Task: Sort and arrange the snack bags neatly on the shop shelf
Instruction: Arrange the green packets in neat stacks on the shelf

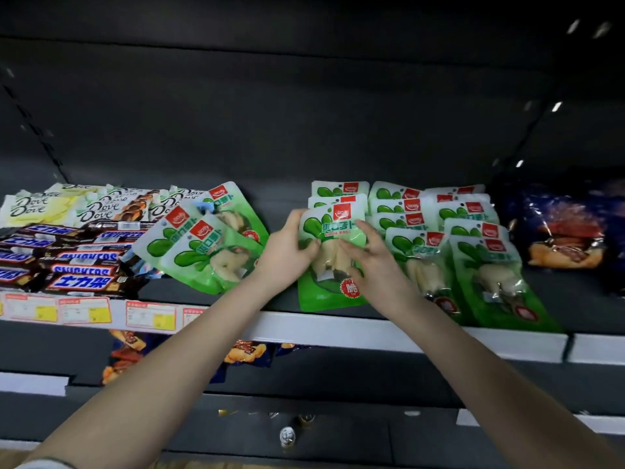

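Position of parts on the shelf:

1. The green snack bag lies at the centre of the shelf, long side running front to back, lower end near the white front strip. Its top edge overlaps a short column of matching bags stacked behind it.
2. The left hand grips the bag's left edge — thumb over the front face, fingers wrapped round the side.
3. The right hand lies on the right half of the same bag, fingers spread and only slightly bent, pressing on the front face rather than clasping it.
4. Just to the right, more green bags lie in overlapping rows, all facing the same way.
5. To the left, three loose green bags lie tilted and overlapping — apart from the held bag, with bare shelf between.
6. Further left, brown chocolate bars are piled at the front and pale chocolate bars behind them.
7. At the far right lies a dark blue bag.
8. Price labels are fixed to the left part of the front strip.
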